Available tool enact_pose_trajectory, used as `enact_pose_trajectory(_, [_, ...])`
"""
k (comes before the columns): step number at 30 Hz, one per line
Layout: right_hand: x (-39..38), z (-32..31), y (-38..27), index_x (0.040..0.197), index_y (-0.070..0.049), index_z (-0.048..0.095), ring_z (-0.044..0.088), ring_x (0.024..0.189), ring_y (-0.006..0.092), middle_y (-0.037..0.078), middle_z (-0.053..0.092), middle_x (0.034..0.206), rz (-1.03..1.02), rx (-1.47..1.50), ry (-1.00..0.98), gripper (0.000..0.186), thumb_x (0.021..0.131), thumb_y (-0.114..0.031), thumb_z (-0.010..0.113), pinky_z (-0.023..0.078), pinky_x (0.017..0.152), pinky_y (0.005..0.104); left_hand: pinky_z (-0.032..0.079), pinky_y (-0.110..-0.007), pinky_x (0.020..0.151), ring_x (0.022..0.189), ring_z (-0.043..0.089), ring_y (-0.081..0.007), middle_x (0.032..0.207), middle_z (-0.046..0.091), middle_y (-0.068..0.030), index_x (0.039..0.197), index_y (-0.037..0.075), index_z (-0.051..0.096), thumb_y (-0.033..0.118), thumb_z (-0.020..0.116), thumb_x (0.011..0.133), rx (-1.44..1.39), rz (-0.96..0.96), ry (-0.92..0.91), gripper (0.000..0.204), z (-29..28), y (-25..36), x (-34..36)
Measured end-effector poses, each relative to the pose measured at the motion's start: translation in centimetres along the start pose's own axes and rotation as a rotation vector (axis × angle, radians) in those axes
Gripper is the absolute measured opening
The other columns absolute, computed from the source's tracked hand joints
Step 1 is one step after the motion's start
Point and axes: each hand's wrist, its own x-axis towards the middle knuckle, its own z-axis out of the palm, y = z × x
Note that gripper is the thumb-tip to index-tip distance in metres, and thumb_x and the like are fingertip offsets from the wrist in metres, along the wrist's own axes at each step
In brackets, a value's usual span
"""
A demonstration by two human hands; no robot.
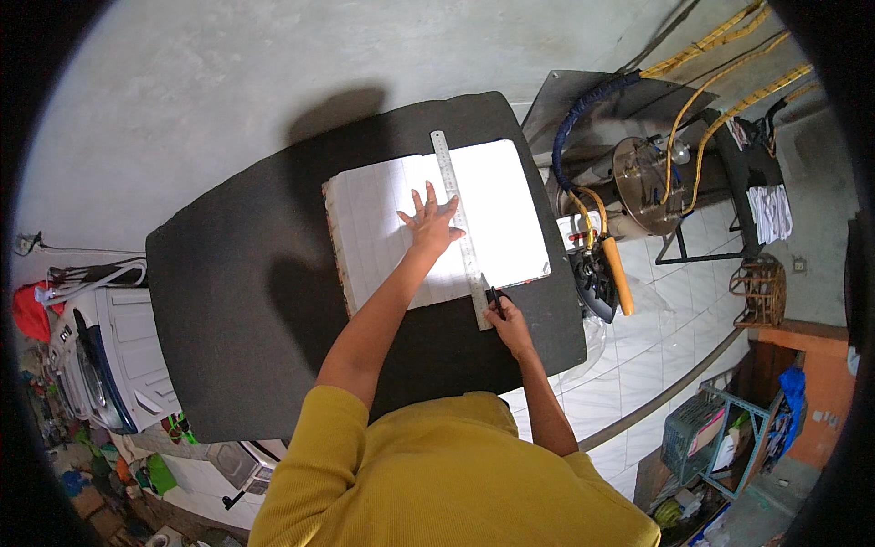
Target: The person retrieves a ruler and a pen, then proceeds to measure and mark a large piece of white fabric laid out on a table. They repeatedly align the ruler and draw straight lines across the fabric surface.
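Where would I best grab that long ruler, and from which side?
Probably pinch the ruler by its long edges at the near end, coming from the left: that flat end juts past the white pages over the dark table, with the right hand just to its right; the left hand spreads near the ruler's middle.

There are counted one open book (pixel 497 210) with white pages, one ruler (pixel 468 255), one slim black tool (pixel 496 298), one dark worktop (pixel 219 346), one iron (pixel 594 290), one crate (pixel 690 436).
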Motion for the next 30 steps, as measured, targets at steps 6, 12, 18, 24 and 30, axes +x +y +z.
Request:
enact_pose_trajectory(6, [0.0, 0.2, 0.2, 0.084, -0.003, 0.051, 0.046, 0.073, 0.0107, 0.000, 0.050, 0.075, 0.010, 0.024, -0.018, 0.015, 0.081, -0.013, 0.062, 0.041, 0.068, 0.0274, 0.000, -0.070, 0.097, 0.134, -0.012, -0.0398, 0.148, -0.007, -0.0134, 0.132, 0.031, 0.041, 0.040, 0.074, 0.065, -0.027, 0.031, 0.042, 0.075, 0.0, -0.6, -0.1])
enact_pose_trajectory(12, [-0.1, 0.1, -0.2, 0.085, -0.003, 0.052, 0.047, 0.075, 0.0107, 0.001, 0.051, 0.077, 0.034, 0.001, -0.015, 0.013, 0.082, -0.012, 0.061, 0.041, 0.070, 0.0271, -0.002, -0.070, 0.097, 0.134, -0.012, -0.0386, 0.148, -0.004, -0.0141, 0.132, 0.028, 0.043, 0.036, 0.073, 0.067, -0.062, 0.015, 0.003, 0.072, -1.0, 0.0, -0.7])
enact_pose_trajectory(18, [-0.2, 0.2, -0.1, 0.084, -0.006, 0.051, 0.043, 0.071, 0.0067, -0.004, 0.047, 0.074, 0.004, 0.089, -0.013, 0.010, 0.082, -0.009, 0.060, 0.037, 0.065, 0.0224, -0.003, -0.070, 0.097, 0.134, -0.013, -0.0381, 0.148, -0.008, -0.0128, 0.132, 0.029, 0.042, 0.035, 0.072, 0.068, -0.064, -0.001, -0.036, 0.071, -1.2, 0.4, -0.5])
enact_pose_trajectory(24, [-0.4, 0.2, -1.0, 0.083, -0.006, 0.052, 0.044, 0.070, 0.0070, -0.003, 0.048, 0.074, 0.028, 0.039, -0.008, 0.010, 0.082, -0.010, 0.061, 0.038, 0.064, 0.0227, -0.003, -0.070, 0.098, 0.134, -0.013, -0.0381, 0.148, -0.007, -0.0126, 0.132, 0.029, 0.042, 0.034, 0.072, 0.068, -0.063, -0.012, -0.033, 0.071, -1.2, 0.3, -0.5])
enact_pose_trajectory(30, [-0.3, 0.1, -0.8, 0.083, -0.004, 0.055, 0.048, 0.070, 0.0094, -0.001, 0.052, 0.074, 0.059, 0.007, 0.005, 0.010, 0.082, -0.012, 0.061, 0.040, 0.065, 0.0253, -0.003, -0.071, 0.097, 0.134, -0.013, -0.0383, 0.148, -0.007, -0.0135, 0.132, 0.028, 0.042, 0.033, 0.072, 0.069, -0.056, 0.005, -0.023, 0.070, -1.1, 0.5, -0.5])
